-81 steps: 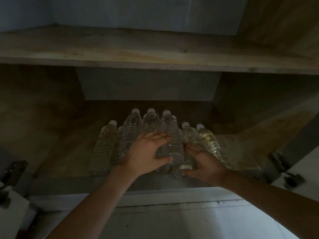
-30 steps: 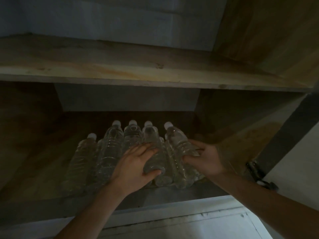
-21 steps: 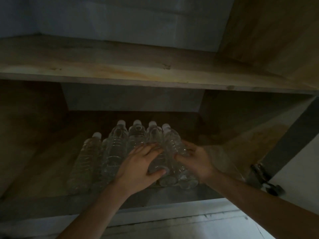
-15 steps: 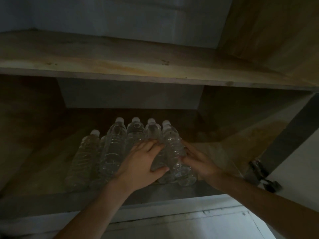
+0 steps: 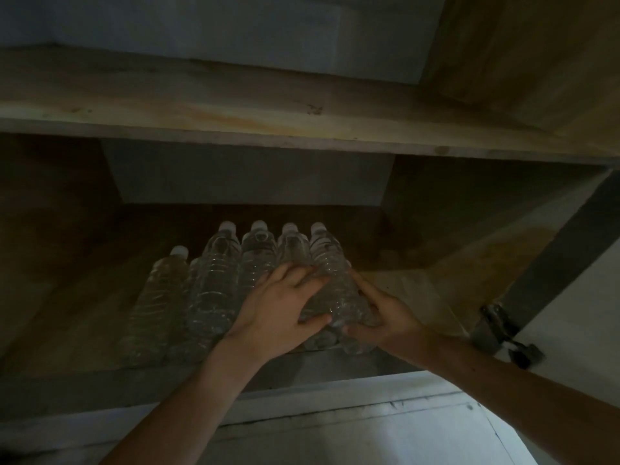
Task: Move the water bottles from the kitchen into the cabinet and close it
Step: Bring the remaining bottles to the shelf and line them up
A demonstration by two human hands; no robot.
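Note:
Several clear water bottles (image 5: 214, 283) with white caps lie side by side on the lower shelf (image 5: 84, 307) of a dark wooden cabinet, caps pointing to the back. My left hand (image 5: 278, 310) lies flat on the bottles near the right end of the row, fingers spread. My right hand (image 5: 385, 313) cups the right side and base of the rightmost bottle (image 5: 332, 280), pressing it against its neighbours. The bottle bases under my hands are hidden.
An upper wooden shelf (image 5: 268, 129) spans the cabinet above the bottles. The open door's edge and a metal hinge (image 5: 496, 327) stand at the right. The shelf floor is bare to the right of the bottles. A pale lower panel (image 5: 335, 431) lies below.
My right hand has pushed the rightmost bottle leftwards, tight against the row. My left hand has stayed on top of the bottles.

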